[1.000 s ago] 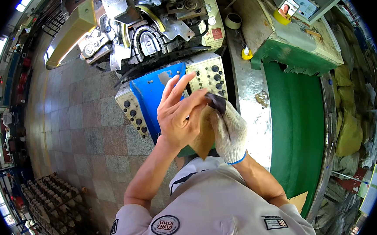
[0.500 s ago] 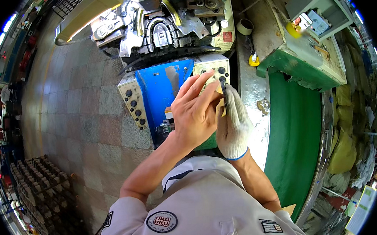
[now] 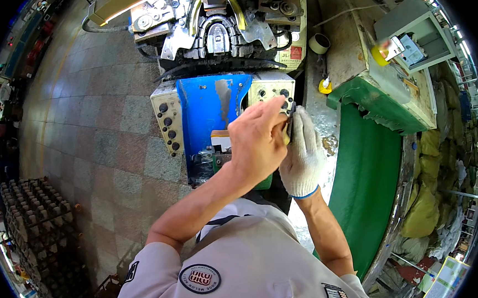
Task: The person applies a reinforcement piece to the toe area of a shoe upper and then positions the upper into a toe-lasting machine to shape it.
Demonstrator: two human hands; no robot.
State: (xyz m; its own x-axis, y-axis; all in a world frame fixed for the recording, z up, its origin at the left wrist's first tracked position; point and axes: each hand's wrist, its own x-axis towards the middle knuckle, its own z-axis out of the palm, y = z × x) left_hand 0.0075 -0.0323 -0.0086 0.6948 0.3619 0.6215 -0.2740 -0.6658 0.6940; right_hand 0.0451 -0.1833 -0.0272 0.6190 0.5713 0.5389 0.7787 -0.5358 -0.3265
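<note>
My bare left hand (image 3: 258, 142) is in front of the machine's blue panel, its fingers bent over toward my right hand. A white knit glove with a blue cuff covers my right hand (image 3: 303, 155), fingers long and close together. Between the hands is a small dark piece with a tan-yellow part (image 3: 289, 131); my fingers hide most of it, and I cannot make out its kind. My right hand holds it against the gloved palm side, and my left fingers close on it from the left.
Ahead stands a machine with a metal toe-shaped form (image 3: 218, 38) and cream knob boxes (image 3: 166, 121) flanking a blue panel (image 3: 205, 104). A green conveyor belt (image 3: 366, 179) runs on the right, beside a tape roll (image 3: 319, 43). A dark rack (image 3: 40, 235) stands lower left.
My left fingers, stretched out before, are now more bent and drawn in over the piece. Both hands sit slightly farther right in the picture, and the whole view has shifted a little.
</note>
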